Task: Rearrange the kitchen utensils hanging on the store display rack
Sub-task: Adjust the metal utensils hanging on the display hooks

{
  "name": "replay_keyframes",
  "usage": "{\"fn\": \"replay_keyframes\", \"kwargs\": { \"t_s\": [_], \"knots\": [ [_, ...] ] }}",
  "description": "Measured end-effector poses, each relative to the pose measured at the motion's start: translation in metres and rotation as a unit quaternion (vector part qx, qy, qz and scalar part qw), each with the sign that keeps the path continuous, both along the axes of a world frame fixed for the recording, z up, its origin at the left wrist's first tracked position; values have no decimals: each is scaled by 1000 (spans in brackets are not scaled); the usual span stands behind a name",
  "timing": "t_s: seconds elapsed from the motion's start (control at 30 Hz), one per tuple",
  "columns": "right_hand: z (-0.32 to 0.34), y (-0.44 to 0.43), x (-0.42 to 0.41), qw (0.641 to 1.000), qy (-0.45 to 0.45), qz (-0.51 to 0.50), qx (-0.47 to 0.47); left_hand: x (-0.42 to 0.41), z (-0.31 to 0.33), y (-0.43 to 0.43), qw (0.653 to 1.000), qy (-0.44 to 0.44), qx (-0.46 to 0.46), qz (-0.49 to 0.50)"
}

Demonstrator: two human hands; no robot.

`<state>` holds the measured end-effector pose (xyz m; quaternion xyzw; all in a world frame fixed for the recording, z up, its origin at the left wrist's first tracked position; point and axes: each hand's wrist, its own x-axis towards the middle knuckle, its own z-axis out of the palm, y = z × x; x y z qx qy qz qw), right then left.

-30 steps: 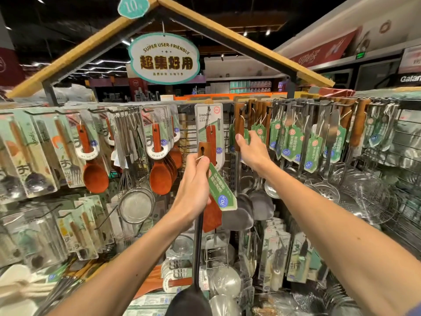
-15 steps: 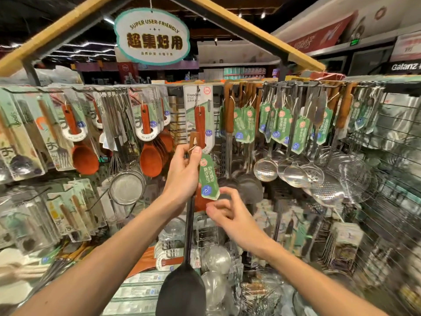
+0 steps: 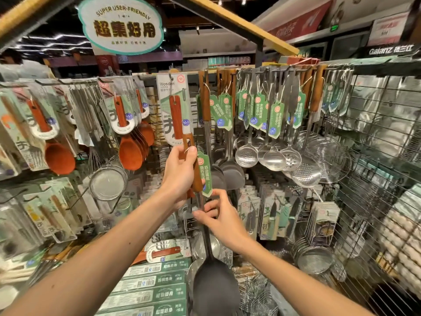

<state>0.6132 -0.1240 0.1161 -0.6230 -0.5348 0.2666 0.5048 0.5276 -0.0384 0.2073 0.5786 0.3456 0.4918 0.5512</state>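
Wire display rack (image 3: 376, 156) across the full width of the view, its top rail hung with tagged utensils. Overhead, oval sign (image 3: 120, 26) lettered "SUPER USER-FRIENDLY". Left of centre, carded wooden spoons (image 3: 131, 151); right of centre, steel ladles and skimmers (image 3: 271, 156) with green tags. In front of the rack and on no hook, long spatula (image 3: 214, 290): upright, dark blade low near the bottom edge, wooden handle uppermost, slotted end overlapping the foot of a carded wooden utensil. Left hand (image 3: 180, 172) wrapped closed round the wooden handle, thumb up beside the slot. Right hand (image 3: 223, 220) just below, thumb and curled fingers closed on the steel shaft under the wood. Green price tag (image 3: 206, 174) hanging from the handle beside the left hand, lower end just above the right hand's fingers.
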Motion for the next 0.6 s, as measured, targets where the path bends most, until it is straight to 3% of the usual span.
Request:
{"fn": "replay_keyframes", "kwargs": {
  "t_s": [0.13,0.3,0.6],
  "knots": [
    [-3,-4,0,992,108,53,-25,4,-8,6,999,47,5,16],
    [-17,-5,6,991,123,48,-28,0,-17,16,971,215,100,3],
    [-36,-3,33,988,138,36,-56,19,-28,34,957,264,120,-32]
  ]
}}
